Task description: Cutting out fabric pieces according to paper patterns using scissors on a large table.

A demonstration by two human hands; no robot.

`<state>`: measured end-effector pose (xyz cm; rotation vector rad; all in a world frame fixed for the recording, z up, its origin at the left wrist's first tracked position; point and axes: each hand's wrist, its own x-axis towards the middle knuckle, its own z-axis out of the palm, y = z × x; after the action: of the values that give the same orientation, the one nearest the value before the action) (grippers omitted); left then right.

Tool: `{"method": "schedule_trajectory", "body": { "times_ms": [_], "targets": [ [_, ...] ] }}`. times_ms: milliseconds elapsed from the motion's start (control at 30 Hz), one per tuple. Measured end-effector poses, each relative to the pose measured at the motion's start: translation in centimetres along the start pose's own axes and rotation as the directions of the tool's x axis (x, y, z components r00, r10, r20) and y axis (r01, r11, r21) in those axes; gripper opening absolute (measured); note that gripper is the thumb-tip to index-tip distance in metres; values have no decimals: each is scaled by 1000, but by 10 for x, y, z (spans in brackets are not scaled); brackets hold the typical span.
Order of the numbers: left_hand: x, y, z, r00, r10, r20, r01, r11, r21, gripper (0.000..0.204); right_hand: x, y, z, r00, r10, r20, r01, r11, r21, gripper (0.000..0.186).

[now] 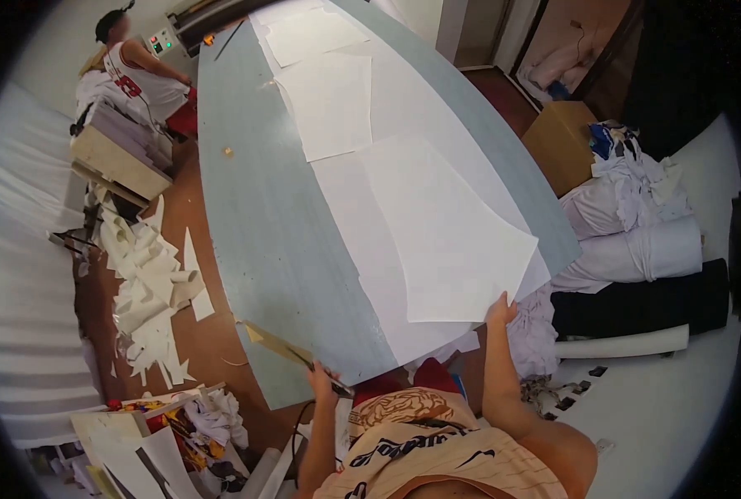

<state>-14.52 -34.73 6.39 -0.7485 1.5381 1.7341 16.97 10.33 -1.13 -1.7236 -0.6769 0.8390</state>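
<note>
- We note left hand (321, 383) clamped around tan strip (276, 343), near left.
- Right hand (501, 310) touches near-right edge of white panel (462, 249); pinch: we cannot make out.
- Panel lies on blue-grey table (275, 224), near right.

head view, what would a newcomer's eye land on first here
The long blue table down the middle, with white pieces laid along it and the right hand at the near edge of the closest one. Next, the heap of pale scraps on the floor at left, and the rolls stacked at right.
</note>
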Motion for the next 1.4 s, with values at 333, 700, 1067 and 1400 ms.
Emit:
{"method": "schedule_trajectory", "body": {
  "times_ms": [333,700,1067,1400],
  "targets": [
    [175,115,63,968,163,190,-207,948,241,23,-69,-7,117,993,-24,113,35,995,-94,21],
    [191,130,77,940,-5,340,-31,994,101,34,-55,-28,284,994,-42,99,45,999,-27,20],
    [176,135,63,956,-22,294,-49,972,232,33,-74,-19,347,995,-95,8,95,988,-125,27],
    [187,145,71,941,16,339,-76,984,164,30,-45,-36,384,987,-155,-36,144,965,-217,34]
  ]
}}
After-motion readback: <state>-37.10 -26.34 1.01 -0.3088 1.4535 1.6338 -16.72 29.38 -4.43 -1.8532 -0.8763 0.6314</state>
